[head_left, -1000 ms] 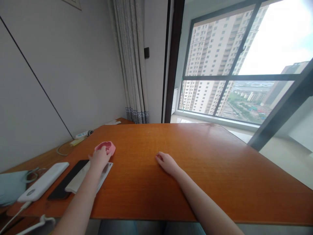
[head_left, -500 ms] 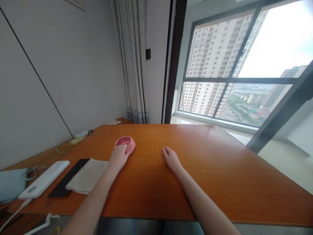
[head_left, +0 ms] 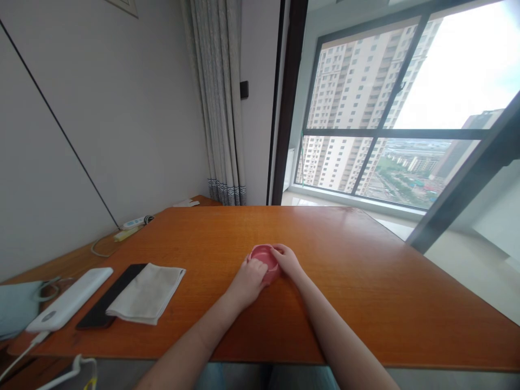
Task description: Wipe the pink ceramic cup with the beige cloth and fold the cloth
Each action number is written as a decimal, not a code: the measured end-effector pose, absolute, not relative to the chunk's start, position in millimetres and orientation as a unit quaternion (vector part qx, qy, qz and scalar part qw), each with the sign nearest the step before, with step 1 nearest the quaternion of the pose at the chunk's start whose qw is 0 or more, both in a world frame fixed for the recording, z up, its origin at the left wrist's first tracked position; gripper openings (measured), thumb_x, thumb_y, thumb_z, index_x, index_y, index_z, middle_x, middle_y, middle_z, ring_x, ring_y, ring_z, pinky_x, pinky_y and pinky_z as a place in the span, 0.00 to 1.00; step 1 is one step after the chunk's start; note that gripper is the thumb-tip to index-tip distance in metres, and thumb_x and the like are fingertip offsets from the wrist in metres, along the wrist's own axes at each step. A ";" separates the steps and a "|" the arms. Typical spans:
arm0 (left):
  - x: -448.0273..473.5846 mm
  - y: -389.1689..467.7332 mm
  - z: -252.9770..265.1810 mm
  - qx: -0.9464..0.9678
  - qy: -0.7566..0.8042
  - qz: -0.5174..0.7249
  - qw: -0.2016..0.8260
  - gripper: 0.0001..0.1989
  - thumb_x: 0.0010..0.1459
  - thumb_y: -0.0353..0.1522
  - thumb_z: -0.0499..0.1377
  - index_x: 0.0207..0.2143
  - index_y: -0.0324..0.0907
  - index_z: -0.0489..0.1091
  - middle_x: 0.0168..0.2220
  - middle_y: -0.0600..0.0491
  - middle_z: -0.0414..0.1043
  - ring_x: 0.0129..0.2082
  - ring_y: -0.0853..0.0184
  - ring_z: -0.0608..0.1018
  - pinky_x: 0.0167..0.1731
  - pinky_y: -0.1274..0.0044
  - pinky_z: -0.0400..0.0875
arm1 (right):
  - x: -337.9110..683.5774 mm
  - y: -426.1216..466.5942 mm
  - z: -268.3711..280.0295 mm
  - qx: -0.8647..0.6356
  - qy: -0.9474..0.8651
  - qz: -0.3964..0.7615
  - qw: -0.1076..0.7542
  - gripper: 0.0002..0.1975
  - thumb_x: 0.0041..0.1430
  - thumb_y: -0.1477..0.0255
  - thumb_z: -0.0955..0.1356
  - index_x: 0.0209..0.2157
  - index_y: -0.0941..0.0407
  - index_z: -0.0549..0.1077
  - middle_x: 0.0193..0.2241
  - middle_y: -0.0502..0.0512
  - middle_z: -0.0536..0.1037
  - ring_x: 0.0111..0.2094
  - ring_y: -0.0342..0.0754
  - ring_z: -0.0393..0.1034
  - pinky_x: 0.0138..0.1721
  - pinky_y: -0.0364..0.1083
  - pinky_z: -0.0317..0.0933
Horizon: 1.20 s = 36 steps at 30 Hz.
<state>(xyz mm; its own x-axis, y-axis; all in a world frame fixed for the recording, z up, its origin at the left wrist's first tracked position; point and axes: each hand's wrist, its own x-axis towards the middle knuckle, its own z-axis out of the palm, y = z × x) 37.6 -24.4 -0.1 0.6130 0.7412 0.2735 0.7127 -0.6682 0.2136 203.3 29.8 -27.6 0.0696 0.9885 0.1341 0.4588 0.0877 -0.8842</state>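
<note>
A small pink faceted bowl [head_left: 265,254] is at the middle of the wooden table, its hollow side facing up. My left hand [head_left: 249,275] grips its near left side, with fingers curled over the rim. On the opposite side, my right hand [head_left: 287,259] has its thumb and fingers closed at the bowl's right rim. The bowl's underside is hidden, so I cannot tell whether it touches the table.
On the left of the wooden table [head_left: 357,292] lie a folded beige cloth [head_left: 148,292], a black flat object [head_left: 108,303] partly under it, and a white power bank [head_left: 71,298] with a cable. A power strip [head_left: 136,222] sits by the wall.
My left hand has carried the pink bowl rightward to the table's middle. My right hand, apart from it before, now holds its right rim. The cloth's right edge is uncovered.
</note>
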 end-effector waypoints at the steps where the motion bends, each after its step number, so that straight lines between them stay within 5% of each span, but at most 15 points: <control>1: 37.1 -23.4 -0.3 0.898 0.403 0.169 0.041 0.06 0.56 0.33 0.56 0.35 0.40 0.68 0.40 0.48 0.72 0.43 0.61 0.72 0.56 0.64 0.55 | 203.5 30.1 -28.0 -0.600 -0.605 0.316 0.417 0.11 0.55 0.71 0.63 0.37 0.57 0.75 0.38 0.57 0.79 0.43 0.50 0.72 0.44 0.46 0.64; 10: 35.0 -21.6 1.2 0.903 0.389 0.170 0.069 0.06 0.55 0.33 0.58 0.34 0.41 0.68 0.40 0.49 0.72 0.44 0.61 0.72 0.56 0.63 0.56 | 203.1 32.9 -33.0 -0.609 -0.592 0.320 0.421 0.15 0.52 0.73 0.62 0.38 0.58 0.76 0.37 0.57 0.80 0.42 0.50 0.73 0.46 0.47 0.64; 16: -8.3 -21.9 12.6 0.856 0.446 0.263 0.005 0.17 0.60 0.38 0.51 0.51 0.45 0.63 0.53 0.47 0.67 0.56 0.58 0.64 0.61 0.53 0.35 | 204.4 32.9 -33.9 -0.609 -0.593 0.317 0.421 0.13 0.52 0.72 0.62 0.36 0.57 0.76 0.38 0.56 0.80 0.42 0.50 0.73 0.44 0.45 0.64; 23: -165.9 -13.3 23.2 0.587 0.790 0.143 -0.106 0.19 0.58 0.30 0.44 0.49 0.36 0.66 0.49 0.37 0.68 0.48 0.48 0.70 0.46 0.55 0.61 | 204.1 32.6 -34.2 -0.611 -0.595 0.311 0.419 0.13 0.52 0.71 0.61 0.36 0.58 0.75 0.37 0.57 0.79 0.41 0.51 0.73 0.42 0.46 0.64; 36: -237.3 -19.6 -10.5 0.509 0.858 0.021 -0.065 0.22 0.54 0.48 0.49 0.37 0.40 0.67 0.45 0.39 0.71 0.46 0.49 0.70 0.40 0.63 0.63 | 205.3 34.0 -36.9 -0.614 -0.606 0.288 0.415 0.13 0.52 0.71 0.61 0.36 0.57 0.75 0.38 0.56 0.79 0.42 0.50 0.72 0.44 0.46 0.63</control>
<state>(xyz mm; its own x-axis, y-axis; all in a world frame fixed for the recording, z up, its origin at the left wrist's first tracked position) -237.3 -19.6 -10.5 -0.4743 0.8702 0.1331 0.8757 0.4819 -0.0304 205.3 34.0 -36.9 0.0990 0.9837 0.1502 0.5052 0.0803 -0.8593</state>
